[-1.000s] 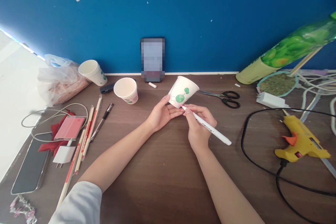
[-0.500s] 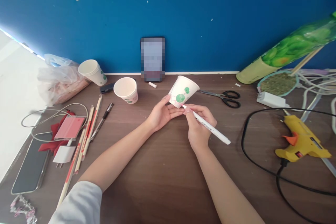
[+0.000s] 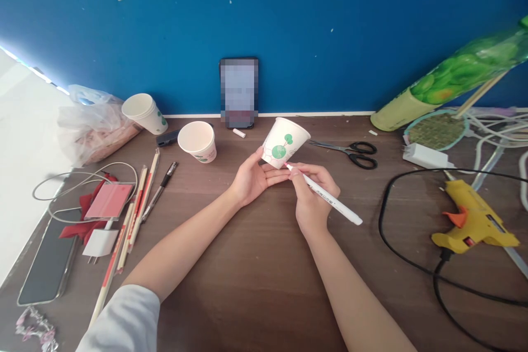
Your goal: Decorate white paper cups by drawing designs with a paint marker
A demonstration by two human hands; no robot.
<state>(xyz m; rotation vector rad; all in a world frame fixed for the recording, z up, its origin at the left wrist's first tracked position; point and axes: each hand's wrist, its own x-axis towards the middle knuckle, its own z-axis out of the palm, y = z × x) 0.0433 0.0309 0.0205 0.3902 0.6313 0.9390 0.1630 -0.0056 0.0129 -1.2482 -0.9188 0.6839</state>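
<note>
A white paper cup [image 3: 284, 140] with green round prints is tilted in my left hand [image 3: 252, 179], thumb on its side and fingers under its base. My right hand [image 3: 313, 198] grips a white marker [image 3: 332, 198], its pink tip at the cup's lower edge. Left of them a second paper cup [image 3: 198, 143] stands upright on the table. Behind the hands lies a small white marker cap [image 3: 239, 133]. Black-handled scissors [image 3: 357, 154] rest right of the held cup.
A phone [image 3: 239, 93] leans on the blue wall. At left are stacked cups [image 3: 144, 113], a plastic bag [image 3: 94, 126], wooden chopsticks [image 3: 136, 203], a pen [image 3: 160, 190] and another phone [image 3: 51, 264]. On the right lie a yellow glue gun [image 3: 474, 217], its black cable and a green bottle [image 3: 457, 74].
The held cup has shifted slightly left and turned a little in my left hand. The marker stays at its lower edge; my right hand has hardly moved.
</note>
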